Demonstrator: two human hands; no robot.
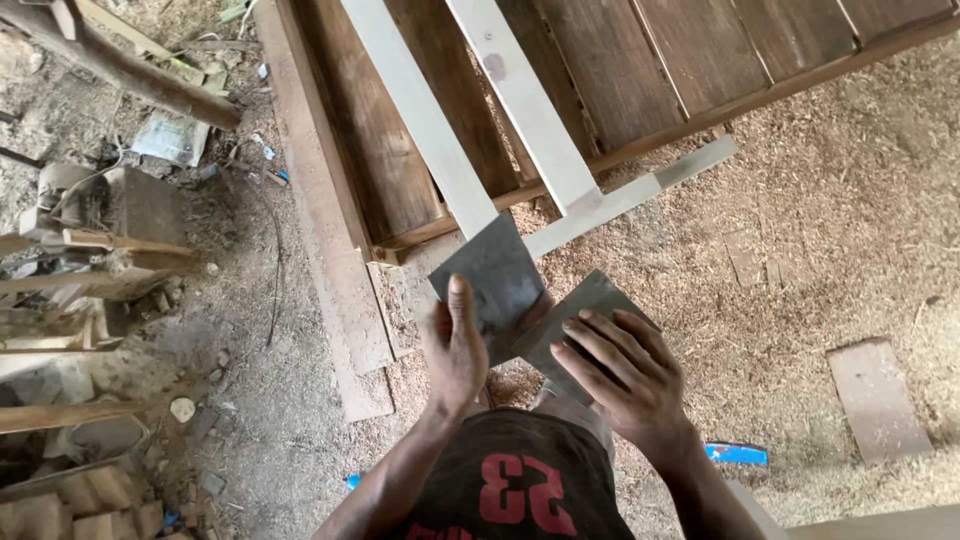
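The left hand (pixel 455 350) pinches one dark grey square sheet (pixel 490 275), thumb on top, its grip closed on the lower edge. The right hand (pixel 625 375) lies flat, fingers spread, on a second grey sheet (pixel 590 305) at four o'clock of the first. Pale wooden slats (pixel 520 100) run toward twelve o'clock over the sawdust floor (pixel 830 230).

crumpled pale packet (pixel 170 137) | on ground, upper left, near debris | blue wrapper (pixel 736 454) | lower right, on sawdust
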